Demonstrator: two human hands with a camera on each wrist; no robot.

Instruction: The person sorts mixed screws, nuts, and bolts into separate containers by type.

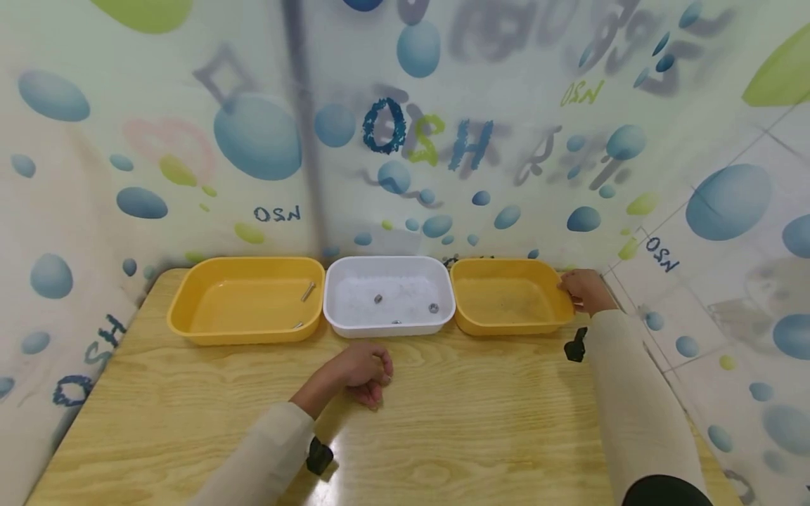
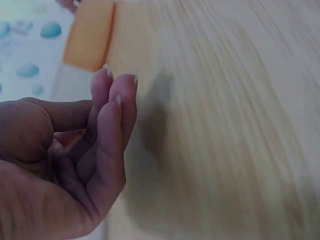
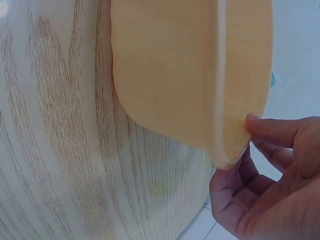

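Gripping the right end of the right yellow tray (image 1: 506, 299), the right hand (image 1: 585, 289) has its thumb on top of the rim and its fingers (image 3: 235, 185) curled under the edge, as the right wrist view shows. This tray stands at the far side of the wooden table (image 1: 455, 429), close to the wall, and it is the last one in a row of three. Just beside it on the left is a white tray (image 1: 354, 281) with a few small metal parts inside, and then comes another yellow tray (image 1: 247, 299) which contains a screw (image 1: 308, 291).

The left hand (image 1: 363, 371) rests on the table in front of the white tray, not touching it. Its fingers (image 2: 112, 115) are loosely curled toward the palm and pressed together, and it holds nothing that I can see.
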